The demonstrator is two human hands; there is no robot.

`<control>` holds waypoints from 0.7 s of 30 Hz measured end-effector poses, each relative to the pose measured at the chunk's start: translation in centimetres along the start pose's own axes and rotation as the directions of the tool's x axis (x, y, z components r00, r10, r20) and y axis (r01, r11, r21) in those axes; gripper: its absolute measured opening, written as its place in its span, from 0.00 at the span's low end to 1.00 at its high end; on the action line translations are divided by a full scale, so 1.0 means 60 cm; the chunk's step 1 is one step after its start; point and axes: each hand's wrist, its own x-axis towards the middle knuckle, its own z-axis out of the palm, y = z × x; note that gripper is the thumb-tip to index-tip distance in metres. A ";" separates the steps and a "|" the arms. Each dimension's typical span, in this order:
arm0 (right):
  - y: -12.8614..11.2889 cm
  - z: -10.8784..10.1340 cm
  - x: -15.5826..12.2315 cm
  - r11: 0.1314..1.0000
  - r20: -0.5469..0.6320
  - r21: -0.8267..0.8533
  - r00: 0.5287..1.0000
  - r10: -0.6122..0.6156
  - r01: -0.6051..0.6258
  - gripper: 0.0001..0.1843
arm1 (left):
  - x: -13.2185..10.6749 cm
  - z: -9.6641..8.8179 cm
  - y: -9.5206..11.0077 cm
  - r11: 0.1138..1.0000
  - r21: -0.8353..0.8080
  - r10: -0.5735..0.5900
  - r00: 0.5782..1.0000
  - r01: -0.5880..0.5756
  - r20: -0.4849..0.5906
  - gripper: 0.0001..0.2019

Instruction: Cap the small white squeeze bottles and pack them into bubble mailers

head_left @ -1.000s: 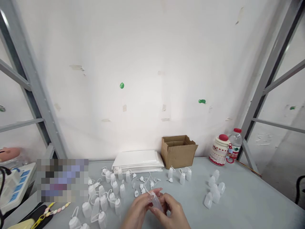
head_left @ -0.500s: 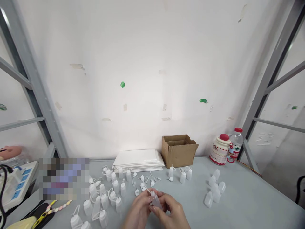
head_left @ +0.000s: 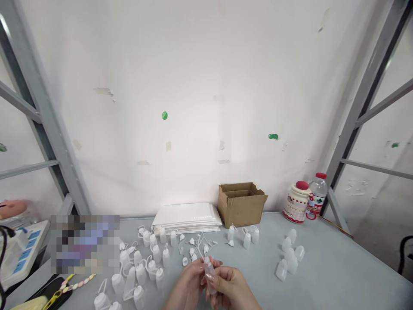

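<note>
Low in the middle of the view, my left hand [head_left: 189, 282] and my right hand [head_left: 230, 286] meet around one small translucent plastic bottle [head_left: 209, 273]. Both hands have fingers closed on it; the left pinches near its top, where a thin white cap tether [head_left: 201, 254] sticks up. Several white bottles with tethered caps [head_left: 142, 269] lie scattered on the grey table [head_left: 338, 267] to the left. A few loose caps [head_left: 193, 249] lie just beyond my hands. A small cluster of bottles without tethers [head_left: 290, 254] stands to the right.
A stack of white padded envelopes [head_left: 187, 217] and an open cardboard box [head_left: 241, 203] sit against the wall. A red-lidded jar [head_left: 296, 202] and a water bottle [head_left: 318, 193] stand at the right. Grey shelf uprights flank both sides. A phone [head_left: 48, 292] lies at the lower left.
The bottle has turned more upright between my hands, and my right hand's fingers have wrapped further round it. The hands have barely shifted on the table.
</note>
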 end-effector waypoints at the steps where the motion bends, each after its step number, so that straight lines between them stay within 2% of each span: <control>1: 0.001 -0.001 0.001 0.999 0.014 0.030 1.000 0.016 -0.016 0.21 | 0.001 -0.002 -0.001 1.000 -0.003 0.007 1.000 -0.007 -0.005 0.14; 7: -0.001 -0.004 0.001 0.988 0.080 0.137 0.995 0.062 -0.073 0.19 | 0.004 -0.009 -0.005 0.997 -0.072 -0.033 0.999 0.032 -0.005 0.15; 12: -0.015 0.004 -0.008 0.985 0.105 0.149 0.992 0.072 -0.087 0.19 | -0.006 0.009 0.011 0.983 -0.129 -0.125 0.992 0.127 0.021 0.14; 16: -0.024 0.008 -0.014 0.985 0.169 0.146 0.983 0.070 -0.095 0.19 | -0.016 0.024 0.025 0.967 -0.164 -0.191 0.981 0.194 0.030 0.14; 21: -0.019 0.001 -0.010 0.987 0.262 0.147 0.965 0.030 -0.070 0.19 | -0.019 0.023 0.026 0.951 -0.219 -0.197 0.974 0.217 0.112 0.13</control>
